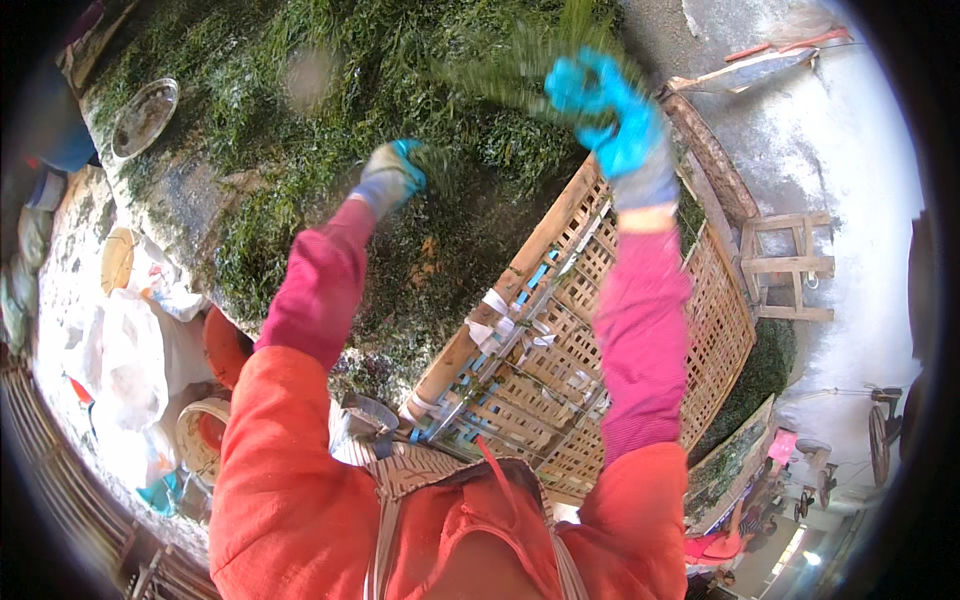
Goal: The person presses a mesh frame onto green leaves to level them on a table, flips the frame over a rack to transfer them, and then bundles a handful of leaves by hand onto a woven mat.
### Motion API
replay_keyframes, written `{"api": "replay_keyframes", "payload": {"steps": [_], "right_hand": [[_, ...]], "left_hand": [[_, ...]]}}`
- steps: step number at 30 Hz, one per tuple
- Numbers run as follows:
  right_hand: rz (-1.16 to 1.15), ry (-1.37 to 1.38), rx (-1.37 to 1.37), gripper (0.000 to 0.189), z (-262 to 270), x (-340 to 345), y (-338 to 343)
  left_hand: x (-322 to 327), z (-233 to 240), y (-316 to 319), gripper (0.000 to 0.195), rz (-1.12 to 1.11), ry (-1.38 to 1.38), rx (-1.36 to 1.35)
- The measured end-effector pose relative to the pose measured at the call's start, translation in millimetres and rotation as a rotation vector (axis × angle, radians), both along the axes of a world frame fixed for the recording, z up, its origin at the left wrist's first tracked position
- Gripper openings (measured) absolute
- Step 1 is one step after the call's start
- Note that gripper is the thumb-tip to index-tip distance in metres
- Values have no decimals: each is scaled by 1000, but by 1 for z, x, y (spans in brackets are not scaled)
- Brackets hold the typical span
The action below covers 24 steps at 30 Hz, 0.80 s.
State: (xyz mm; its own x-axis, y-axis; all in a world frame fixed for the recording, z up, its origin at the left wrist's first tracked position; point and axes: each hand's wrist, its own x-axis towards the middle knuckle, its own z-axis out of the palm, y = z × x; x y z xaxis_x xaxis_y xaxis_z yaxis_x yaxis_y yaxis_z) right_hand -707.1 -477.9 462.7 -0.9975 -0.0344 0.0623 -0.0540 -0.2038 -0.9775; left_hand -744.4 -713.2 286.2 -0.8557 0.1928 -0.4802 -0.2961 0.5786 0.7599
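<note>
A thick heap of dark green leafy plant material (pixel 300 150) lies before me. My left hand (pixel 394 174), in a grey glove with a teal palm, is curled at the heap, with some blurred leaves at its fingers. My right hand (pixel 611 120), in a matching glove, is raised over the heap's right side. Its fingers are bent but apart. Green leaves (pixel 517 64) streak past it in a blur. Below my right forearm, a woven bamboo-strip panel (pixel 559 360) with a wooden edge pole (pixel 510 281) leans along the heap.
A round shallow dish (pixel 145 118) rests at the heap's left edge. White plastic bags (pixel 124 360) and a bucket (pixel 201 439) stand at lower left. To the right are a wooden stool (pixel 787 262) and more greens (pixel 772 356). Another person (pixel 716 544) is at lower right.
</note>
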Motion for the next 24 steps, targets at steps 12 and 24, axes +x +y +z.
{"api": "replay_keyframes", "payload": {"steps": [12, 24], "right_hand": [[539, -736, -1603, 73, -126, 41, -3], [159, -252, 225, 31, -41, 3, -53]], "left_hand": [[-50, 35, -57, 33, -198, 1237, -133], [8, -7, -109, 38, 233, 390, 269]]}}
